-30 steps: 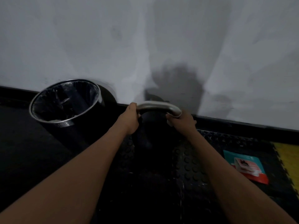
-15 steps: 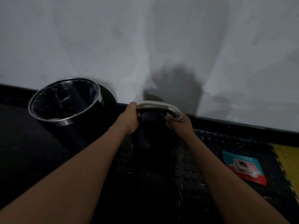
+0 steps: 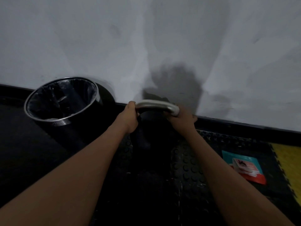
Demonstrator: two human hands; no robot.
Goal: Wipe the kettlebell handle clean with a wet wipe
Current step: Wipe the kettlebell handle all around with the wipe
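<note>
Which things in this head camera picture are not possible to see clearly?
- Wet wipe: head view, hidden under the right hand on the handle.
- Kettlebell body: black on dark floor, outline lost between both arms.
- Left hand fingers: curled behind the handle.
- Bin contents: too dark.
- Packet print: too small.

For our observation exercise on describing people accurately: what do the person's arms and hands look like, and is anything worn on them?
Both forearms are bare right up to the frame edge: no sleeves show. The left hand and right hand are bare too, with no gloves. No watch, bracelet or ring is visible, though the dim light hides fine detail on the fingers.
</note>
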